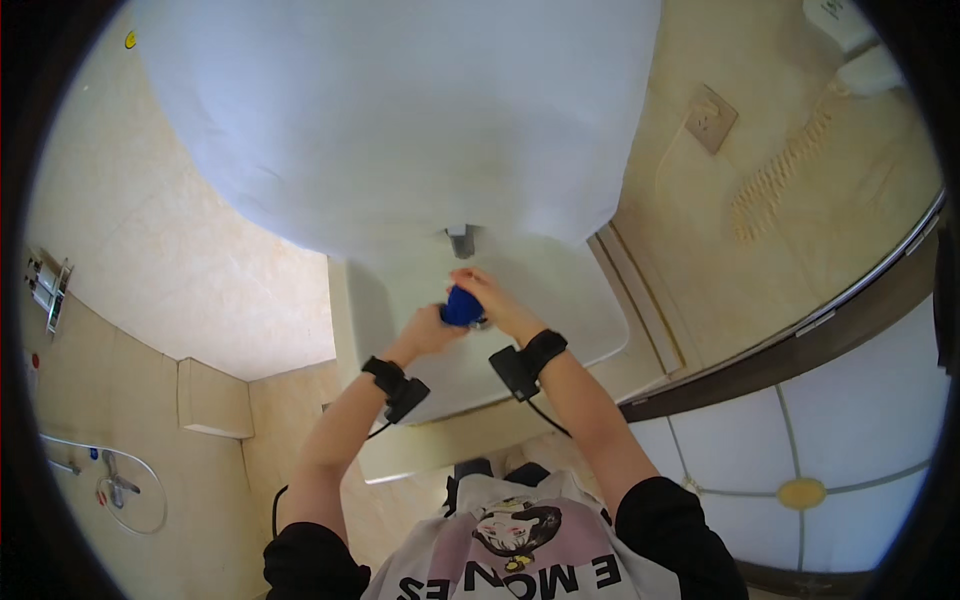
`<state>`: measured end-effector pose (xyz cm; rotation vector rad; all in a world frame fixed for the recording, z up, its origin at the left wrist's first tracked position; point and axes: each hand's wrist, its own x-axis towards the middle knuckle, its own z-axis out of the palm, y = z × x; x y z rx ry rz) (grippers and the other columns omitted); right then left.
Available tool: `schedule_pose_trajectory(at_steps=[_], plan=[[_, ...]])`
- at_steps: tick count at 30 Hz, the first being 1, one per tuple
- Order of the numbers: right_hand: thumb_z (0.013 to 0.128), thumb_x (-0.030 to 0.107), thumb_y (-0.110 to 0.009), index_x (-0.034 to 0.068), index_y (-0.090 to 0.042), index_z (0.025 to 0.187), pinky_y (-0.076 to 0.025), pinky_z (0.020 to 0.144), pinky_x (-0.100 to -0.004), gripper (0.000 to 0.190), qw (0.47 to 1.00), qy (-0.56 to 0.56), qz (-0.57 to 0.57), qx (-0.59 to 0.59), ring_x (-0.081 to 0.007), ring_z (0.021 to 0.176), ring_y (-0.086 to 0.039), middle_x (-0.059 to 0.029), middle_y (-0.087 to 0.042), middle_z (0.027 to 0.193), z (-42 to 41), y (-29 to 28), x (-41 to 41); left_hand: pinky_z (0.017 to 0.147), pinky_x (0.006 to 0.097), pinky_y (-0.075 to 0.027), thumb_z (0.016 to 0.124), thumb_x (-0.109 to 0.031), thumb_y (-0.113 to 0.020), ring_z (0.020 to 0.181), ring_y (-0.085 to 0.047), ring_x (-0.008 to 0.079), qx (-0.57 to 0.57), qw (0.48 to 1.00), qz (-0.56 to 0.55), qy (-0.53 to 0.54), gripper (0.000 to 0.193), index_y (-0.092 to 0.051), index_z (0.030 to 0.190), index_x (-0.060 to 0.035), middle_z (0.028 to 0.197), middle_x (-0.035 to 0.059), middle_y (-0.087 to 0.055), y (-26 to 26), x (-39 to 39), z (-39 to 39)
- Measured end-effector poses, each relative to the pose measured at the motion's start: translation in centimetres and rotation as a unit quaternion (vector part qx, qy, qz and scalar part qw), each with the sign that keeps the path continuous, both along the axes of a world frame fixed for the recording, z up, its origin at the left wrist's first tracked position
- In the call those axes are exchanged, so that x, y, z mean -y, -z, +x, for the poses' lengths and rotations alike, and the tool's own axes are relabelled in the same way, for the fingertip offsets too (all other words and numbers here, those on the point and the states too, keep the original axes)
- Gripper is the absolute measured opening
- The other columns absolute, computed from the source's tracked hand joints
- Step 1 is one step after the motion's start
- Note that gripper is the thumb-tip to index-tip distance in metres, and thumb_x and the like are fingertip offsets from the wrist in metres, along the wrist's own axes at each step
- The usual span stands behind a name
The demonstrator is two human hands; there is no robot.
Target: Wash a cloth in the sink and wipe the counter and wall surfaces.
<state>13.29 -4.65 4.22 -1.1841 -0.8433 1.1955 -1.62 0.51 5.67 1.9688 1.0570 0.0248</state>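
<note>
A blue cloth or similar soft item (463, 306) is held between both of my hands above the washbasin; its exact kind cannot be told. My left hand (429, 330) grips it from the lower left. On the upper right, my right hand (489, 296) has its fingers bent around the item's top. Beneath them lies the pale washbasin (577, 307), and the metal drain fitting (480, 323) shows partly behind the blue item. A metal faucet (460, 241) projects from the back, just beyond my fingers. Black strapped devices with cables circle both wrists.
Behind the faucet hangs a large white sheet-like surface (420, 112). On the right wall are a socket (711, 120), a coiled cord (780, 176) and a white hair dryer (870, 71). A shower mixer (120, 484) with a hose is at lower left. A panelled door (862, 375) stands right.
</note>
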Motion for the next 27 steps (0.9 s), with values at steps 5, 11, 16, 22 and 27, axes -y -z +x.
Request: schedule_pose_trajectory(at_steps=[5,11,16,22,27], plan=[[0.083,0.039,-0.056,0.003,-0.056,0.110,-0.042,0.079,-0.0263,0.045,0.986,-0.054,-0.042,0.152,-0.0155,0.097,-0.054,-0.0082,-0.059,0.105,4.6,2.7,3.3,0.048,0.0293,-0.048,0.067,-0.036,-0.073,0.055,-0.059,0.0160,0.044,0.997,0.035,-0.056,0.046,-0.059,0.090,0.0009,0.067,0.0092,-0.060,-2.1,0.9,0.1],[0.084,0.043,-0.052,0.002,-0.053,0.118,-0.040,0.088,-0.0426,0.053,0.957,-0.131,0.015,0.259,-0.0203,0.104,-0.054,-0.0126,-0.057,0.115,7.6,6.2,5.1,0.068,0.0363,-0.047,0.064,-0.044,-0.075,0.074,-0.061,0.0272,0.032,0.958,0.274,-0.084,0.057,-0.059,0.094,0.0027,0.080,0.0169,-0.062,-1.2,3.3,-1.4],[0.087,0.040,-0.052,0.002,-0.052,0.117,-0.046,0.081,-0.0372,0.048,0.985,-0.135,-0.107,0.025,-0.0237,0.094,-0.059,-0.0100,-0.059,0.100,3.2,-2.7,7.1,0.068,0.0335,-0.048,0.064,-0.040,-0.076,0.075,-0.061,0.0265,0.057,0.962,0.240,-0.119,0.059,-0.056,0.099,0.0028,0.083,0.0177,-0.062,-3.0,6.2,-3.2],[0.088,0.032,-0.054,0.000,-0.053,0.104,-0.052,0.073,-0.0327,0.036,0.968,-0.249,-0.001,-0.010,-0.0193,0.089,-0.059,-0.0104,-0.057,0.099,-0.8,-6.2,6.5,0.069,0.0326,-0.048,0.064,-0.042,-0.076,0.079,-0.061,0.0250,0.109,0.970,0.195,-0.097,0.064,-0.053,0.102,0.0037,0.085,0.0173,-0.062,-7.5,8.4,-5.5],[0.090,0.027,-0.053,0.001,-0.053,0.099,-0.053,0.072,-0.0342,0.028,0.973,-0.222,0.055,0.002,-0.0164,0.086,-0.058,-0.0087,-0.056,0.096,-5.4,-8.9,7.2,0.074,0.0278,-0.047,0.078,-0.037,-0.066,0.085,-0.058,0.0169,0.231,0.964,0.060,-0.114,0.056,-0.050,0.113,0.0040,0.094,0.0114,-0.060,-9.5,10.0,-10.8]])
